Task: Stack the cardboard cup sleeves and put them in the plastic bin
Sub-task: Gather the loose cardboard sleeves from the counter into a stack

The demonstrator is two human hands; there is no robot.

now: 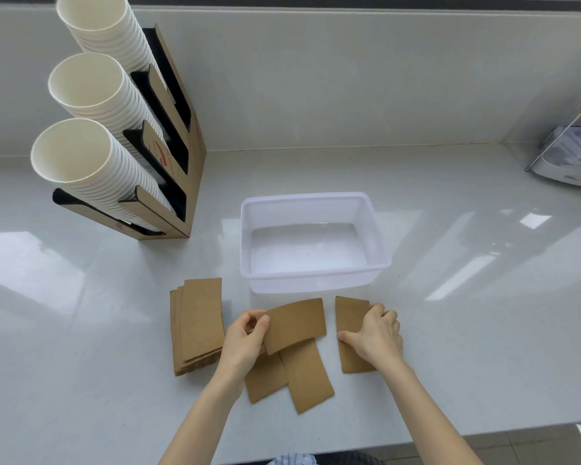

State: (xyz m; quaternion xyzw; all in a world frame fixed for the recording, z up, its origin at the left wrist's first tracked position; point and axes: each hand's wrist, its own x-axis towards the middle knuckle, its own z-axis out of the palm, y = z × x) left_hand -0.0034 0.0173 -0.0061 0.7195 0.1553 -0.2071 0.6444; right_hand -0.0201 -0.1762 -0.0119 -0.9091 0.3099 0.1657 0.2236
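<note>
Two hands working the sleeves

Left hand (245, 337) is pinching one sleeve (296, 325) by its end, lifted over two loose sleeves (292, 377). Right hand (378, 335) is gripping another sleeve (351, 317) flat on the counter (467, 347). Stack (197, 325) is lying leftward; bin (311, 241) is sitting empty behind, mid-counter.

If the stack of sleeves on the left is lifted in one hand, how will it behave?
The stack already looks fanned, so it would probably slide apart unless pinched firmly. Being thin cardboard, it is likely light and bends somewhat.
</note>
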